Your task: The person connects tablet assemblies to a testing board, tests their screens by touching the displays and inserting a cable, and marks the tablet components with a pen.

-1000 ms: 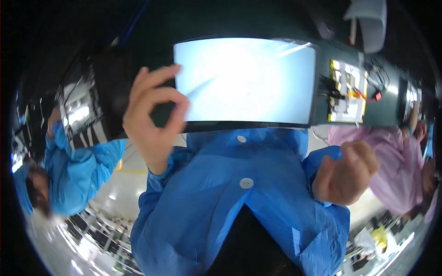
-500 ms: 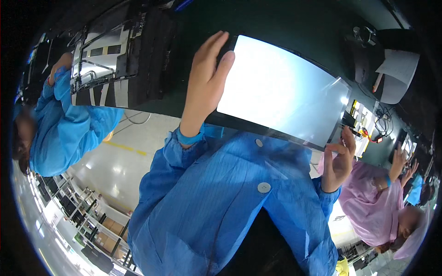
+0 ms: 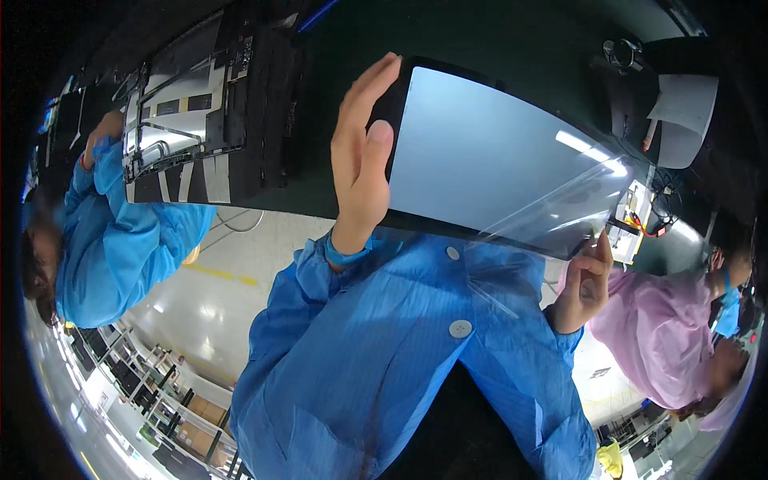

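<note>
A tablet-like screen panel (image 3: 480,152) with a black border lies in front of me, its face pale grey with a bright light reflection at the upper right. My left hand (image 3: 364,160) stands along its left edge, fingers stretched and thumb apart, touching the border side. At the lower right corner my right hand (image 3: 584,284) has thumb and fingers pinched together on a clear film (image 3: 552,216). Creased and shiny, this film rises off the panel's right part, and a loose portion hangs over my blue coat. The exact pinch point is partly hidden by my fingers.
To the left stand opened device housings (image 3: 180,120) with exposed inner parts. White paper (image 3: 684,120), a pen-like stick (image 3: 650,134) and cables (image 3: 666,196) lie at the right. A person in blue (image 3: 132,232) sits left, one in pink (image 3: 652,336) right.
The film's crease has spread further left across the panel. The bright glare has left most of the screen. My left thumb has shifted down and left, and my right hand has moved slightly down.
</note>
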